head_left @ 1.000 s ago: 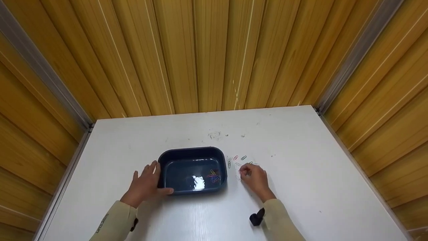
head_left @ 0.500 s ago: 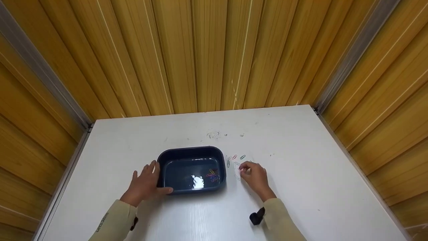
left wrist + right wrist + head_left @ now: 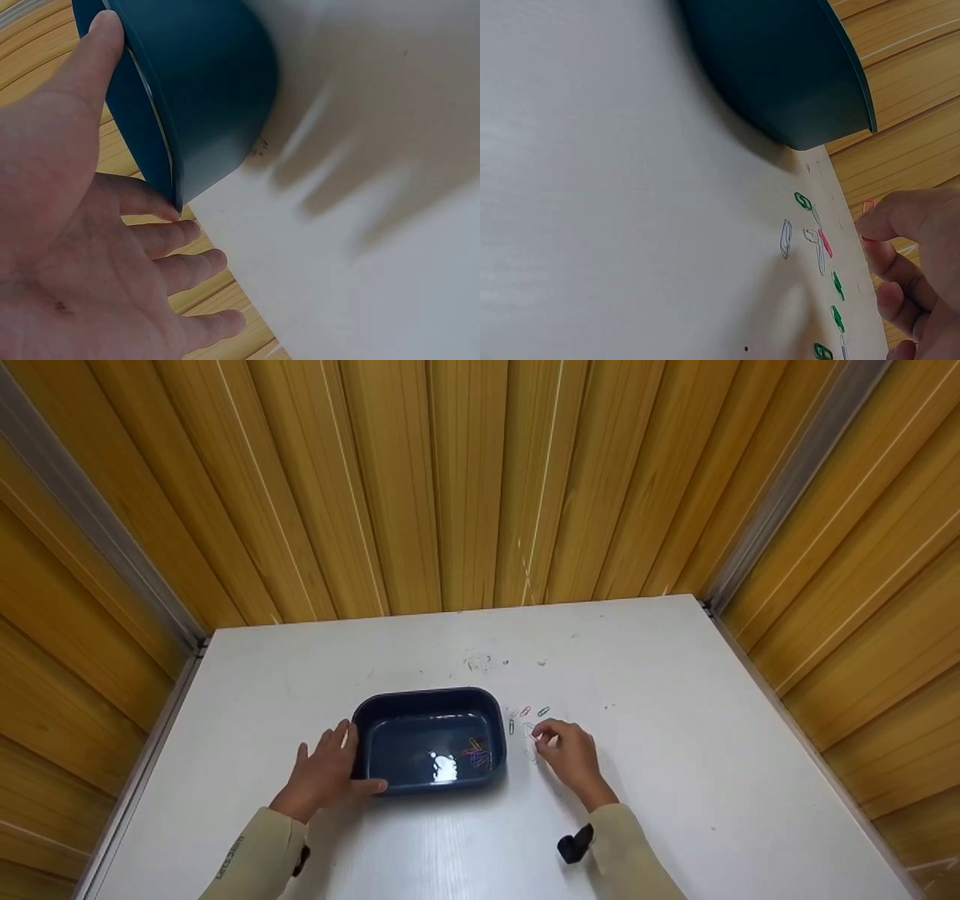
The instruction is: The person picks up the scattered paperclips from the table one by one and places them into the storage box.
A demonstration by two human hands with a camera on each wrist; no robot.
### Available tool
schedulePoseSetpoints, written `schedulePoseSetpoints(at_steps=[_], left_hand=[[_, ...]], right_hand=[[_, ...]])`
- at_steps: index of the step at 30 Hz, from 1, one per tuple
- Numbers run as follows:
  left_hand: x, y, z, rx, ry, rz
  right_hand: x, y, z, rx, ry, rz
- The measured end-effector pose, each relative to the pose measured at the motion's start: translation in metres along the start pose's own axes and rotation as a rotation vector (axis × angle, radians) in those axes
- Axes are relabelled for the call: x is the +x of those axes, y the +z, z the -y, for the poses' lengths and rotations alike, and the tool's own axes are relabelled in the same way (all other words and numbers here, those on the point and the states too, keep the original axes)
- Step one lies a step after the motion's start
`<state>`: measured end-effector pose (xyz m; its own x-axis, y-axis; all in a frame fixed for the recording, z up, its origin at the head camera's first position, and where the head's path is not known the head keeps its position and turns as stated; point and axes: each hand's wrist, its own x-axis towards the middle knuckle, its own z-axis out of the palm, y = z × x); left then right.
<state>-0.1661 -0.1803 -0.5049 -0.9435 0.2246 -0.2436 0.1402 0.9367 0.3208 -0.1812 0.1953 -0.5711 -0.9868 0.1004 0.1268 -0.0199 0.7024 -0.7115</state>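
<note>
My left hand (image 3: 326,769) rests against the left end of a dark blue rectangular tub (image 3: 397,757), fingers extended. In the left wrist view its thumb (image 3: 109,37) lies on the tub's rim, and the index fingertip touches the rim's corner. Between thumb and index finger, my right hand (image 3: 574,754) pinches a red paper clip (image 3: 868,205) just above the table, right of the tub. Around that hand lie loose paper clips: a red one (image 3: 525,711), green ones (image 3: 544,711) and whitish ones (image 3: 786,238). Several coloured paper clips (image 3: 478,754) lie inside the tub at its right end.
Everything stands on a white table (image 3: 450,847) with dark smudges (image 3: 478,663) behind the tub. Yellow wood-patterned panels (image 3: 472,495) wall in the back and both sides. A black device (image 3: 575,845) is strapped at the right wrist.
My right hand, pinching the red paper clip, has shifted slightly up and left in the head view. The left hand stays at the tub, whose clips look unchanged.
</note>
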Motion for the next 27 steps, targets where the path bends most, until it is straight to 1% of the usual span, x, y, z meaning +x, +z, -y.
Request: schedulePoseSetpoints(at_steps=[5,12,16,19,24,27], left_hand=[[-0.001,0.001,0.000,-0.003,0.000,-0.003],[0.000,0.002,0.001,0.010,0.008,-0.022],[0.000,0.002,0.000,0.013,0.008,-0.026],[0.000,0.001,-0.001,0.005,0.007,-0.022],[0.000,0.002,0.000,0.006,0.000,-0.019],[0.000,0.002,0.000,0.007,-0.003,-0.022]], right_hand=[[-0.001,-0.001,0.002,0.002,-0.036,-0.015],[-0.002,0.000,0.004,0.003,-0.028,-0.005],[-0.002,-0.002,0.006,0.001,-0.050,-0.010],[-0.003,-0.003,0.009,0.017,-0.070,-0.013],[-0.004,-0.003,0.014,0.049,-0.081,0.006],[-0.005,-0.004,0.016,0.059,-0.106,0.007]])
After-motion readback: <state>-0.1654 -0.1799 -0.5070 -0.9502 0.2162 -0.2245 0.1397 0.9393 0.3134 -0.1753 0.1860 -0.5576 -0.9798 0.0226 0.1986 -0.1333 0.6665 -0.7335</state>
